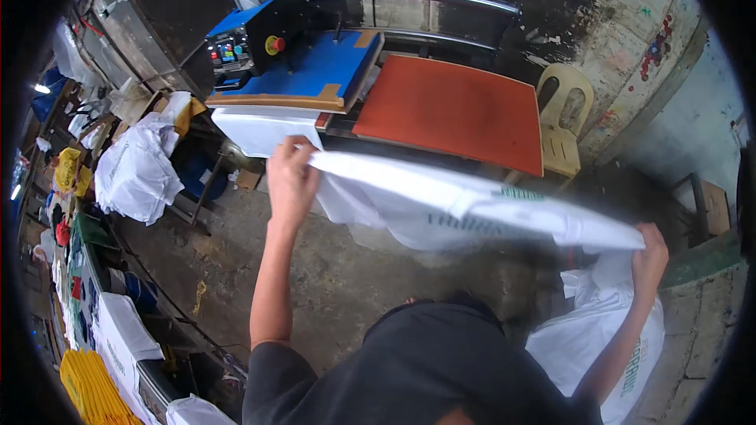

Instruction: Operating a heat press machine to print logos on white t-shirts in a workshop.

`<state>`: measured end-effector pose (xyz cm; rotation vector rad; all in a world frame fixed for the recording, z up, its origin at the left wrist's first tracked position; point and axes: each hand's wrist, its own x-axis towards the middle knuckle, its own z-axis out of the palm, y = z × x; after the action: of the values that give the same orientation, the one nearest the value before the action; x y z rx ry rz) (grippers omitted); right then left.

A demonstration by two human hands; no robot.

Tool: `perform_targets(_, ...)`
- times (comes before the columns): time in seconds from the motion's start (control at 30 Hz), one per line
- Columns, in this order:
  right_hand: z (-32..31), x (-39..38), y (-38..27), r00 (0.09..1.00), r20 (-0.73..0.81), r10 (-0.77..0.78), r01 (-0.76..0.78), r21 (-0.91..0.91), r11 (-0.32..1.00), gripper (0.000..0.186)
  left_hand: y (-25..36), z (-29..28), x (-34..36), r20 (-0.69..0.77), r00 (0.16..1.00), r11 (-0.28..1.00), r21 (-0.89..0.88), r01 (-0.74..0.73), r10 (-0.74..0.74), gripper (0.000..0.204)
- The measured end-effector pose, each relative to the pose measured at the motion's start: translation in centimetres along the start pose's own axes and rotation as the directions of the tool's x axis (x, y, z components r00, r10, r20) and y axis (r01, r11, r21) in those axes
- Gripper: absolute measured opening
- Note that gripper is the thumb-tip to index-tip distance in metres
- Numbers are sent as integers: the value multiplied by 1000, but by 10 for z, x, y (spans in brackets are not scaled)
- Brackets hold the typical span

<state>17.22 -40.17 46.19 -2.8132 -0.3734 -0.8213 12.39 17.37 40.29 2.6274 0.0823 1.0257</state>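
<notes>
A white printed shirt (398,185) is stretched in the air between my hands, green lettering showing on it and its middle blurred by motion. My left hand (293,177) pinches one end near the press. At the other end, my right hand (650,256) is closed on the cloth, lower and farther right. Just beyond the shirt lies the bare red-brown pad (453,106) of a heat press. To its left sits the press's blue heating plate (303,75), with white cloth (264,130) hanging below it. Below my right hand rests a pile of white printed cloth (583,338).
A cream plastic chair (563,114) stands right of the red-brown pad. White garments (140,169) are heaped on a stand at left. Along the lower left runs a rack with white pieces and folded yellow cloth (90,389). Concrete floor (339,267) lies below the shirt.
</notes>
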Motion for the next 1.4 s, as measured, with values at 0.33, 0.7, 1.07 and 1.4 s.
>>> perform_targets(0.33, 100, 57, 42, 878, -306, 367, -256, 348, 902, 27, -39, 41, 21, -397, 833, 909, -317, 270, -385, 10)
perform_targets(0.7, 232, 233, 89, 617, -680, 396, -175, 373, 911, 26, -77, 159, 215, -524, 851, 991, 96, 89, -26, 27)
perform_targets(1.07, 479, 332, 103, 997, -54, 52, -47, 83, 995, 42, -125, 464, 301, 120, 993, 917, 394, -55, 8, 51)
perform_targets(1.4, 478, 116, 90, 797, 393, 459, -507, 21, 861, 41, -113, 383, 69, 42, 939, 884, 355, 305, -341, 16)
